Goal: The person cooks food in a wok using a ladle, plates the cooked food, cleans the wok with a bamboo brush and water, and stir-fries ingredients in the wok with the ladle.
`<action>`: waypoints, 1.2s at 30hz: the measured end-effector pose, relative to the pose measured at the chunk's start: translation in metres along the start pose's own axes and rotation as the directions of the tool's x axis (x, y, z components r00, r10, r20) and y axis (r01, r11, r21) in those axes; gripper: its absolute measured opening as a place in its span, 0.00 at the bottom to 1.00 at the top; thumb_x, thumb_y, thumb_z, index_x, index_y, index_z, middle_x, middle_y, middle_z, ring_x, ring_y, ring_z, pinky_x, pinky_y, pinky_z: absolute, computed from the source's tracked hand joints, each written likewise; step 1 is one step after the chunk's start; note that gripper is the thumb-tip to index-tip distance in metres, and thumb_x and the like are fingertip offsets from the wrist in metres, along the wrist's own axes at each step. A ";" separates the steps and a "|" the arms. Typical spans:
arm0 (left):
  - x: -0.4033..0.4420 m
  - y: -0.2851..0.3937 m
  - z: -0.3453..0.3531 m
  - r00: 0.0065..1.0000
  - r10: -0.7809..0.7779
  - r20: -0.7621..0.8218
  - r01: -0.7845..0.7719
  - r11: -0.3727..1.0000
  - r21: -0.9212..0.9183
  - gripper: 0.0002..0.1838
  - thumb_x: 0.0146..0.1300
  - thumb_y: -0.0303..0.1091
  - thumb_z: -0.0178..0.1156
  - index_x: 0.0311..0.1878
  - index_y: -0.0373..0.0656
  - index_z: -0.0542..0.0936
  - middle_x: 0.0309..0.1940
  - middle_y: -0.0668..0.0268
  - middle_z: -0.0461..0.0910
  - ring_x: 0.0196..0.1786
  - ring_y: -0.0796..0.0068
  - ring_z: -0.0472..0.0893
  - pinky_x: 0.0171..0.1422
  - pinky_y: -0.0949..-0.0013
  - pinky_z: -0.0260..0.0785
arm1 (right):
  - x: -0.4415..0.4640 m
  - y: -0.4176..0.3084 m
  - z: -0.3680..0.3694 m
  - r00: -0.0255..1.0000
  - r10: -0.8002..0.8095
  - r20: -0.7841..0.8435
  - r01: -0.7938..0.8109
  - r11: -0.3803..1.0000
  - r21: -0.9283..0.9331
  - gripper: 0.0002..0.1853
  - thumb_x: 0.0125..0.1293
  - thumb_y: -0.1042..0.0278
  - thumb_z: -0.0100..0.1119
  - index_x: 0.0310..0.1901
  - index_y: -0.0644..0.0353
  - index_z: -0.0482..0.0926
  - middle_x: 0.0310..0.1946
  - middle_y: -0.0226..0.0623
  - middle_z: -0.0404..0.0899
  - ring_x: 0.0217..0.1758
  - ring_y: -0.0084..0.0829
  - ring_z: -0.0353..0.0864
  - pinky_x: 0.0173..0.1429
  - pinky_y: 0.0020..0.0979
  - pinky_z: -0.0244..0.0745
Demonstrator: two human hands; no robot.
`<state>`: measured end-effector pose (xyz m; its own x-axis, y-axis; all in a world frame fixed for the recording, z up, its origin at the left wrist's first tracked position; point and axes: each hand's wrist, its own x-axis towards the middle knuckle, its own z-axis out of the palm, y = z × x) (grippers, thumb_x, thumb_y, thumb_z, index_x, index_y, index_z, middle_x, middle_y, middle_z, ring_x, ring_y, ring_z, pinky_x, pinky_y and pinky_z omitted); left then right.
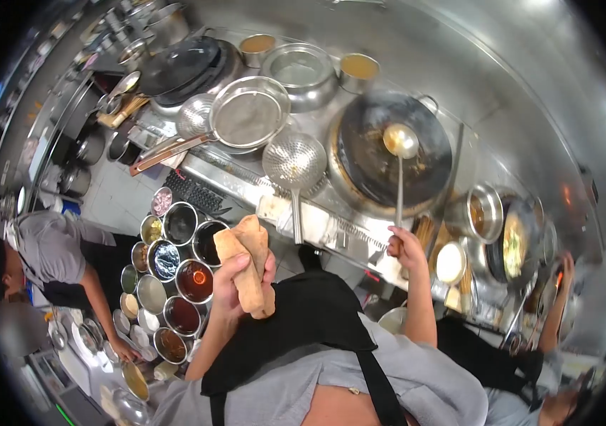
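My left hand (235, 280) is wrapped round a folded tan cloth (247, 264), held up in front of the black apron. My right hand (404, 248) is closed on the handle end of a metal ladle (400, 142). The ladle's bowl rests inside a large dark wok (367, 160), whose inside is stained with brown residue. A perforated skimmer (294, 162) lies between the wok and a round mesh strainer (250, 113).
Sauce pots (194, 281) stand in rows at the left. A co-worker (54, 248) leans there over dishes. At the right, another co-worker's arm (557, 305) is near a second wok (515, 245). Metal pots of brown liquid (358, 69) stand behind.
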<state>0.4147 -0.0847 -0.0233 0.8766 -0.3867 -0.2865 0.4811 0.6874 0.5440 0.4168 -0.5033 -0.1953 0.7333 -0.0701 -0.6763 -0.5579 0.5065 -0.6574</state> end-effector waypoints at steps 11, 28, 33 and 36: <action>-0.009 -0.003 0.043 0.819 0.039 -0.573 -0.064 0.998 -0.023 0.26 0.60 0.33 0.64 0.59 0.34 0.69 0.41 0.57 0.80 0.44 0.67 0.82 0.50 0.65 0.77 | 0.122 -0.210 0.105 0.961 -0.123 0.247 0.121 0.992 0.021 0.16 0.63 0.73 0.58 0.53 0.59 0.73 0.21 0.20 0.63 0.13 0.12 0.56 0.14 0.16 0.55; -0.043 -0.016 0.042 0.653 0.521 -0.550 -0.614 0.789 0.018 0.27 0.59 0.37 0.68 0.59 0.41 0.69 0.43 0.67 0.76 0.42 0.78 0.78 0.47 0.70 0.75 | 0.367 -0.230 0.241 0.973 -0.153 0.176 0.214 0.882 -0.419 0.10 0.59 0.72 0.52 0.21 0.54 0.66 0.15 0.28 0.67 0.16 0.24 0.64 0.21 0.26 0.63; -0.063 -0.023 0.026 0.691 0.402 -0.601 -0.572 0.812 -0.115 0.24 0.54 0.26 0.63 0.56 0.34 0.72 0.40 0.60 0.79 0.41 0.72 0.81 0.45 0.68 0.77 | 0.333 -0.211 0.241 0.962 -0.267 0.057 0.265 0.865 -0.425 0.08 0.58 0.71 0.55 0.23 0.55 0.69 0.17 0.28 0.71 0.17 0.24 0.68 0.25 0.25 0.67; -0.060 -0.028 0.014 0.735 0.369 -0.569 -0.542 0.824 -0.166 0.24 0.53 0.26 0.59 0.56 0.33 0.72 0.40 0.56 0.80 0.42 0.70 0.82 0.44 0.67 0.78 | 0.317 -0.208 0.244 0.943 -0.284 0.173 0.332 0.824 -0.459 0.09 0.58 0.70 0.55 0.22 0.53 0.68 0.16 0.25 0.66 0.17 0.22 0.63 0.23 0.25 0.61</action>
<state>0.3482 -0.0895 -0.0101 0.8291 0.3196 -0.4588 -0.0768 0.8778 0.4728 0.8604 -0.4211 -0.1919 0.9172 -0.0612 -0.3937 -0.3945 -0.0006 -0.9189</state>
